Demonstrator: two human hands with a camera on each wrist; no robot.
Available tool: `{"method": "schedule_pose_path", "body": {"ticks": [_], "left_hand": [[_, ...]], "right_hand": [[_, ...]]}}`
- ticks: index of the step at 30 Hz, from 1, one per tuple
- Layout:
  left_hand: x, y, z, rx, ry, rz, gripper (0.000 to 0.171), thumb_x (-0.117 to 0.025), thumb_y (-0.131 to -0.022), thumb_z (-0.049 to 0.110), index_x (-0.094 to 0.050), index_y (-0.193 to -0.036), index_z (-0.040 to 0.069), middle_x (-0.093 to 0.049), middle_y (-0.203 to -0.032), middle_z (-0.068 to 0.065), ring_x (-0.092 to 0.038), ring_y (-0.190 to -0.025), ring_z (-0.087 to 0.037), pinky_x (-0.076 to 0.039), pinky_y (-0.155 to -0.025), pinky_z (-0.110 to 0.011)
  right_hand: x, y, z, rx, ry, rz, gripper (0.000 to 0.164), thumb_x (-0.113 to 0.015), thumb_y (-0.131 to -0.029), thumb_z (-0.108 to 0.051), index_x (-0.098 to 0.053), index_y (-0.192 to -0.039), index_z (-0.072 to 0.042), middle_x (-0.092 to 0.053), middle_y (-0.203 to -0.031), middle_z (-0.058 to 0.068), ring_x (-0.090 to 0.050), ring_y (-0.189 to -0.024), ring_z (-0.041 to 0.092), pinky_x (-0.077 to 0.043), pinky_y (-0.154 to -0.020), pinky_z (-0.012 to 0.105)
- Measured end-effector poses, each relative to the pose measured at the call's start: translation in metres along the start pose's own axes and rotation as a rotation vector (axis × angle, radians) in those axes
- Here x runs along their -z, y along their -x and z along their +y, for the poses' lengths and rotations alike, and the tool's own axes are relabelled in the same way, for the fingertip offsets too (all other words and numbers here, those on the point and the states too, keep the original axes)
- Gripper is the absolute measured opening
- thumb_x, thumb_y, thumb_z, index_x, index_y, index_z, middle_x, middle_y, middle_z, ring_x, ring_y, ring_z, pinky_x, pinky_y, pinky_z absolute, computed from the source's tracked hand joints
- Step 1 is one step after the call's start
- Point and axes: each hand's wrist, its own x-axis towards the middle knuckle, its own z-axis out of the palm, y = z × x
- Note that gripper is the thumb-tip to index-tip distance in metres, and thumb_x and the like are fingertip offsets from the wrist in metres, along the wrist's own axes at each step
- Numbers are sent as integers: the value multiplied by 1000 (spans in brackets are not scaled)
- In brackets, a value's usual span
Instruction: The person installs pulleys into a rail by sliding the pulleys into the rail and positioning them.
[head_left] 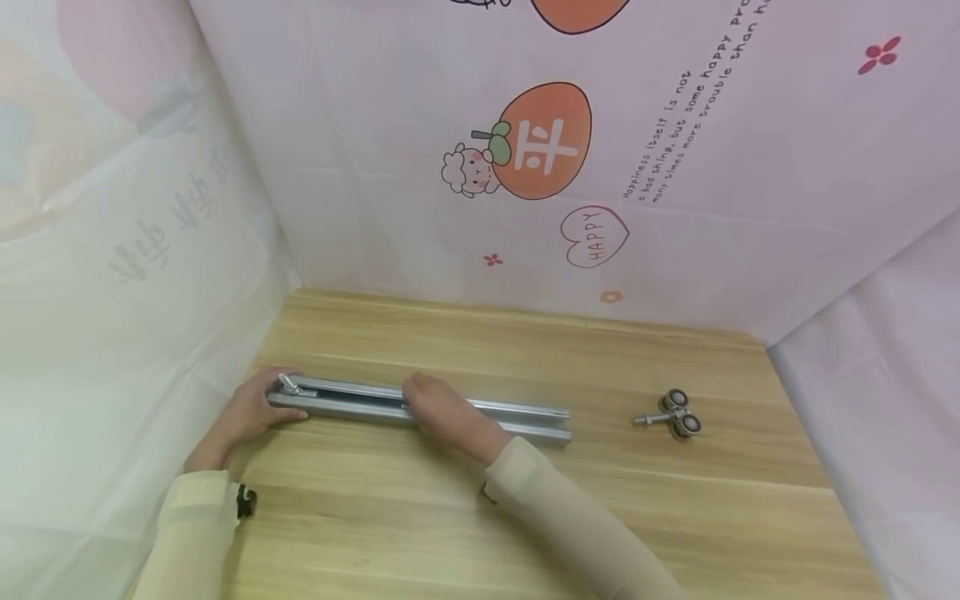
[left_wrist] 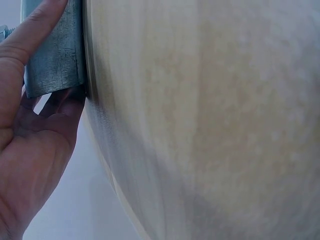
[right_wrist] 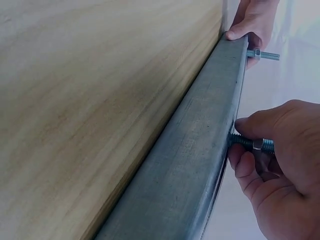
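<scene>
A grey metal channel rail [head_left: 337,407] lies on the wooden table with its slot facing up. My left hand [head_left: 251,408] grips the rail's left end, thumb along the near side and fingers on the far side. Close to that hand, a threaded bolt [right_wrist: 267,55] with a nut sticks up out of the slot. Around the middle of the rail, my right hand [right_wrist: 280,160] pinches a second threaded bolt [right_wrist: 242,142] with a nut, which stands out of the same slot. What this bolt carries inside the rail is hidden.
A roller trolley [head_left: 678,414] with black-and-silver wheels and a bolt lies on the wooden table [head_left: 600,517], right of the rail's open end. White printed cloth [head_left: 390,167] hangs behind the table and along both sides.
</scene>
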Motion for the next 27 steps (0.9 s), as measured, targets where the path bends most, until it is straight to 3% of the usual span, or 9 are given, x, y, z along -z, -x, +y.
{"method": "schedule_pose_path", "body": {"ticks": [4, 10, 12, 19, 27], "left_hand": [[-1, -1, 0, -1, 9, 3, 75, -96, -75, 21, -61, -139, 2, -64, -129, -28, -59, -119, -48, -41, -108, -71], [0, 0, 2, 7, 14, 8, 75, -96, -76, 21, -61, -140, 1, -63, -131, -29, -59, -120, -49, -40, -109, -71], [0, 1, 3, 6, 16, 11, 75, -96, -75, 21, -62, -139, 1, -63, -130, -29, -59, -120, -49, -40, -109, -70], [0, 1, 2, 3, 13, 22, 74, -96, -75, 21, -63, -138, 1, -64, -129, -27, -59, -120, -47, -41, -109, -69], [-1, 1, 1, -13, 20, 22, 73, -96, -76, 20, -63, -138, 1, -64, -127, -26, -60, -118, -46, -42, -108, -68]], "right_hand": [[2, 3, 1, -15, -29, 4, 3, -62, -103, -5, -63, -106, -4, -64, -93, 6, -62, -81, 17, -57, -71, 27], [19, 17, 7, -112, -105, -79, 49, -65, -107, -28, -53, -148, -3, -69, -123, 10, -68, -109, 22, -59, -97, 35], [26, 24, 14, -121, -130, -76, 56, -65, -107, -31, -50, -153, -3, -68, -128, 12, -68, -113, 24, -58, -100, 37], [59, 58, 47, -200, -122, -54, 48, -65, -106, -27, -58, -145, 1, -67, -127, 16, -67, -114, 30, -58, -102, 44], [80, 115, 89, -259, -16, 10, 42, -72, -100, -15, -63, -136, 5, -68, -118, 19, -70, -101, 33, -62, -89, 47]]}}
